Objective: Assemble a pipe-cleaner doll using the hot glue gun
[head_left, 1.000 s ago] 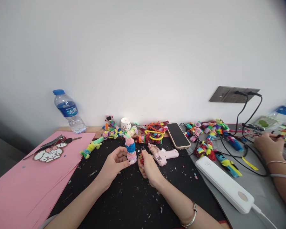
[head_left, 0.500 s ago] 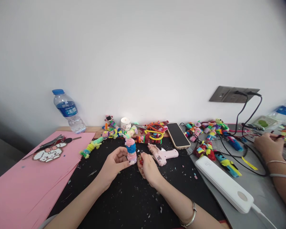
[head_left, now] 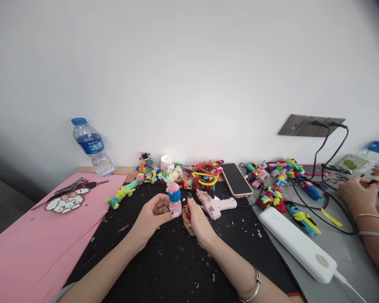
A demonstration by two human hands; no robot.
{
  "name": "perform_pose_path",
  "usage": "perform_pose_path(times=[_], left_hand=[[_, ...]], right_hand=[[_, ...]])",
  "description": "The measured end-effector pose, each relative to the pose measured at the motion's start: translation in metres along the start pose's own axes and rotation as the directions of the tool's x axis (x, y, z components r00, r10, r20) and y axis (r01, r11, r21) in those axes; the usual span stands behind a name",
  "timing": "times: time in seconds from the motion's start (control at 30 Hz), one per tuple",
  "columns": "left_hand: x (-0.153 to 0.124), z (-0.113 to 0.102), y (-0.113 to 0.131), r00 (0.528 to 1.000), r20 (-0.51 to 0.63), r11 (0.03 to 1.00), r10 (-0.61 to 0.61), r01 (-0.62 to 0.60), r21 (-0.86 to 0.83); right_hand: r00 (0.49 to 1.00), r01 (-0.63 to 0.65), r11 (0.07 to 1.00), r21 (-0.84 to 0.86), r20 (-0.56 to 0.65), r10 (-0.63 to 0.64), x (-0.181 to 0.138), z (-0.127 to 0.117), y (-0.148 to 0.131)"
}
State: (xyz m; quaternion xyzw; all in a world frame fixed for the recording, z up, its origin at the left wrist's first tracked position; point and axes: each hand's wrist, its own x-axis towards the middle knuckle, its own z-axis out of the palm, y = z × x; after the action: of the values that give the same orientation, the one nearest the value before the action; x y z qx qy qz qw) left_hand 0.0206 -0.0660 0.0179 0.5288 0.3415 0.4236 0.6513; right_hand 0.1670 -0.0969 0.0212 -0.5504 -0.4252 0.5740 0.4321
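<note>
Left grip (head_left: 151,216) pinches fuzzy toy (head_left: 174,196) upright by its base | right grip (head_left: 198,223) clasps red piece (head_left: 187,210), just beside toy | glue gun (head_left: 220,207) right of right grip | light, steady pinch probably spares the fuzz

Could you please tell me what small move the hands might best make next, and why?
Probably bring the right hand, which holds a red piece, slightly nearer the pink-and-blue figure. The left hand holds that figure upright close by, a gap shows between the two pieces, and the glue gun lies aside on the black mat.
</note>
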Motion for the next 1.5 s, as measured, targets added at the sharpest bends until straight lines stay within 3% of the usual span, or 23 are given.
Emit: perform_pose_path(times=[0.93, 1.5], left_hand=[[0.0000, -0.0006, -0.0008, 1.000, 0.003, 1.000, 0.013, -0.013, 0.004], [-0.0005, 0.0010, 0.0015, 1.000, -0.006, 1.000, 0.015, -0.015, 0.019]], right_hand=[[0.997, 0.031, 0.991, -0.133, -0.060, -0.039, -0.0038, 0.0020, -0.0033], [0.999, 0.029, 0.996, -0.086, -0.037, -0.032, -0.0018, 0.0010, -0.0047]])
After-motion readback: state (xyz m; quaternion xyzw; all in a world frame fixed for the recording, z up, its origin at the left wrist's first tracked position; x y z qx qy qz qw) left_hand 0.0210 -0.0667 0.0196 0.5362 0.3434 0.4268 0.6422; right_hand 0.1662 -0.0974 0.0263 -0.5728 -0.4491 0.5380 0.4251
